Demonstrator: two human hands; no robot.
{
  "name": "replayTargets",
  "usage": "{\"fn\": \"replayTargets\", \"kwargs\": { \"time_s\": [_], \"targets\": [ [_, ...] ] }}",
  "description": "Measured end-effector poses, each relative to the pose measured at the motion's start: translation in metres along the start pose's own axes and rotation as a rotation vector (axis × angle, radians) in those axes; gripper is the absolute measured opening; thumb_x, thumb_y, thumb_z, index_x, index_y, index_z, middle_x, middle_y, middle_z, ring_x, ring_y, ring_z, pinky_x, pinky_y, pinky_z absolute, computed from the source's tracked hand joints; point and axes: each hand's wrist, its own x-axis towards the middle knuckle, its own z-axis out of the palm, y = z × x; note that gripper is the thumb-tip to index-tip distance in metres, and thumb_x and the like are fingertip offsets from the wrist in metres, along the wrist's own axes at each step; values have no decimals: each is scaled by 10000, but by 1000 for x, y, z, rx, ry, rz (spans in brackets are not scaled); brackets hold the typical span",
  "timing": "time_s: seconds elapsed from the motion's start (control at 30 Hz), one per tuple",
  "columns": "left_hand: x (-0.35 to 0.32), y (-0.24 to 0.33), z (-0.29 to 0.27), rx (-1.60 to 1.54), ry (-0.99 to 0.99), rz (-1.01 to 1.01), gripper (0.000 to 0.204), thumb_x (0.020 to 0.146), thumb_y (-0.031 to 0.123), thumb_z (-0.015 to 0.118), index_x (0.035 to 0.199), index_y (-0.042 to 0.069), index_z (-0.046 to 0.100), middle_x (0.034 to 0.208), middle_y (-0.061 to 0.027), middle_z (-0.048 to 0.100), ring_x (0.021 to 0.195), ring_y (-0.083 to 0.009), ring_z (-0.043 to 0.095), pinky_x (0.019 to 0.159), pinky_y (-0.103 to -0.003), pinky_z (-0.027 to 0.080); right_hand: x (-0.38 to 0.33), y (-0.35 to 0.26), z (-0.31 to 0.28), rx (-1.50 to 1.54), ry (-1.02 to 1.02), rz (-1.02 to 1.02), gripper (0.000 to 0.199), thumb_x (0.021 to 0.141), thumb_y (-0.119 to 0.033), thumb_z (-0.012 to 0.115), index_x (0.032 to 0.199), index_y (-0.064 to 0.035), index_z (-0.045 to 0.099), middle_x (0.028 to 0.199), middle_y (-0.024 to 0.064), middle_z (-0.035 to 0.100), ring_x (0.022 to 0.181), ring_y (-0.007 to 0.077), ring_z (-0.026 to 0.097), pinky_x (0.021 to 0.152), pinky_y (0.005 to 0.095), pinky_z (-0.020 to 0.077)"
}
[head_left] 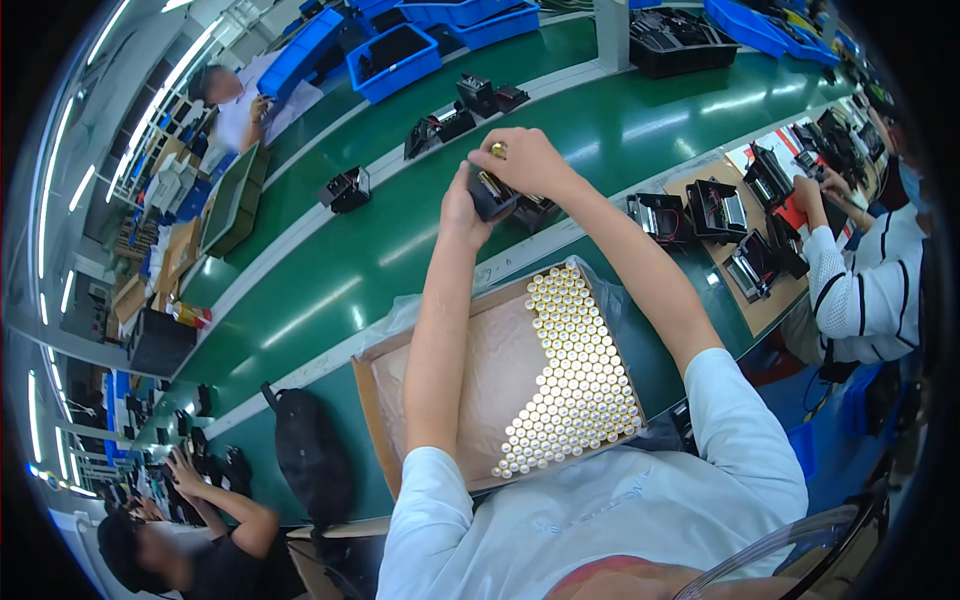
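In my left hand (462, 212) I grip a small black plastic case (488, 198), tilted above the green bench, with gold-coloured cells showing inside it. My right hand (535, 160) is closed just above the case, its fingers pinching a battery (498, 150) whose shiny gold end shows. Below my forearms lies a shallow cardboard box (372, 415), lined with clear plastic. Several rows of upright batteries (580, 370) with pale tops and gold rims fill its right side, while bare liner shows on the left. My fingers partly hide the case.
More black cases lie along the bench divider (345, 190) and on a cardboard sheet (755, 315) at the right. A black bag (310, 450) sits left of the box. Blue bins (395, 62) stand at the back. Co-workers sit right, lower left and far left.
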Motion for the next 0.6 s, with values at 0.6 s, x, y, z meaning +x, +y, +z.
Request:
{"fn": "replayTargets", "kwargs": {
  "time_s": [0.6],
  "targets": [
    [-9,0,6,232,224,199,408,950,69,531,1308,8,347,1134,-222,500,991,-295,616,735,-456,605,3,11,-10,854,-287,330,233,860,-137,615,1047,2,630,788,86,607,609,84,483,476,153,330]
  ]
}}
